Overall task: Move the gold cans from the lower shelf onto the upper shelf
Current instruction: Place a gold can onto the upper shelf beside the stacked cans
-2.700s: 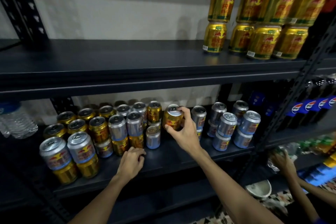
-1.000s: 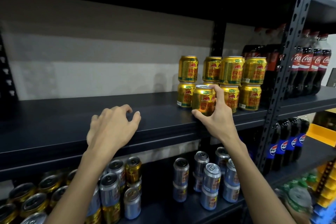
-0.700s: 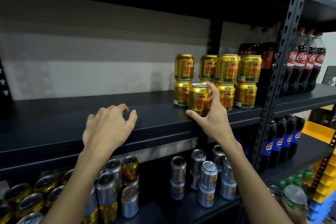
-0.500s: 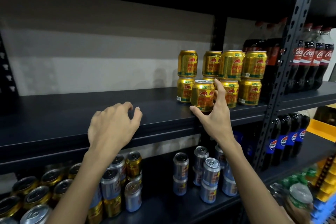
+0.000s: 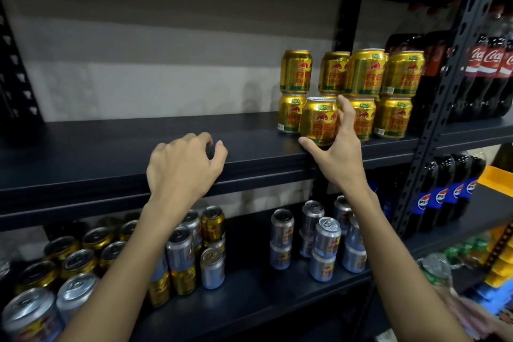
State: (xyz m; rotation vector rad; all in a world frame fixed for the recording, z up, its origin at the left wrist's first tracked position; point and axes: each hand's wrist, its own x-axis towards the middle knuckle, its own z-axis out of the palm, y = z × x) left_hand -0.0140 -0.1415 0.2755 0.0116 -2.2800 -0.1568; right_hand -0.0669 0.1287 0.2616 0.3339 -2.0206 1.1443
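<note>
A gold can (image 5: 317, 122) stands near the front edge of the upper shelf (image 5: 111, 153), in front of a two-high stack of gold cans (image 5: 363, 75). My right hand (image 5: 338, 158) is around it, thumb at its lower left and fingers on its right side. My left hand (image 5: 183, 169) rests on the upper shelf's front edge with curled fingers and holds nothing. More gold cans (image 5: 77, 261) sit on the lower shelf (image 5: 249, 300) at the left, mixed with silver ones; one gold can (image 5: 212, 223) stands on top behind my left forearm.
Silver-blue cans (image 5: 327, 233) are stacked on the lower shelf under my right arm. A perforated black upright (image 5: 433, 108) bounds the bay on the right. Beyond it stand cola bottles (image 5: 488, 69) above and blue-labelled bottles (image 5: 441, 194) below.
My right hand lifted a gold can from the lower shelf to the upper one and set it in front of the stack. My left hand moved up from the lower shelf to the upper shelf's edge.
</note>
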